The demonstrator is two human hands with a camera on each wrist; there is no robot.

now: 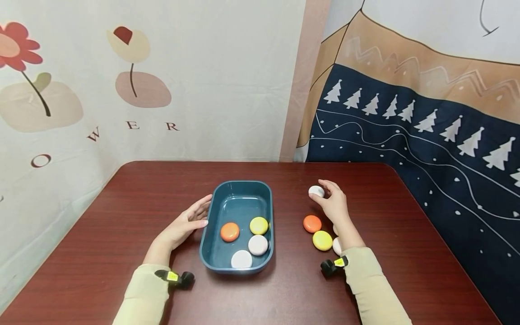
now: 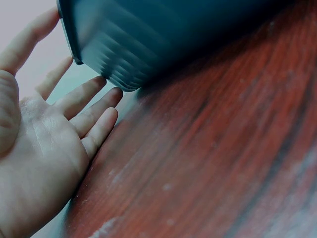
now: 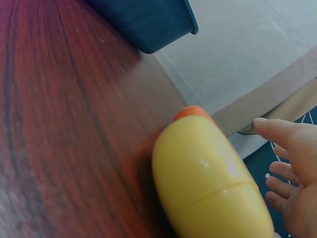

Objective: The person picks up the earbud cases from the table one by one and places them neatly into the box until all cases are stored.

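white disc [image 1: 316, 191] pinched at fingertips of right hand [image 1: 334, 204], right of tray, far side of loose group. left hand [image 1: 184, 225] flat, fingers straight, resting against left wall of teal tray [image 1: 211, 225]. hands well apart, tray between them. inside tray: orange disc [image 1: 229, 231], yellow disc [image 1: 258, 225], pinkish disc [image 1: 257, 244], white one [image 1: 241, 259] at near end. on table [image 1: 122, 216] right of tray: orange disc [image 1: 312, 223], yellow disc [image 1: 322, 240], pale disc [image 1: 337, 246] partly hidden by right wrist.
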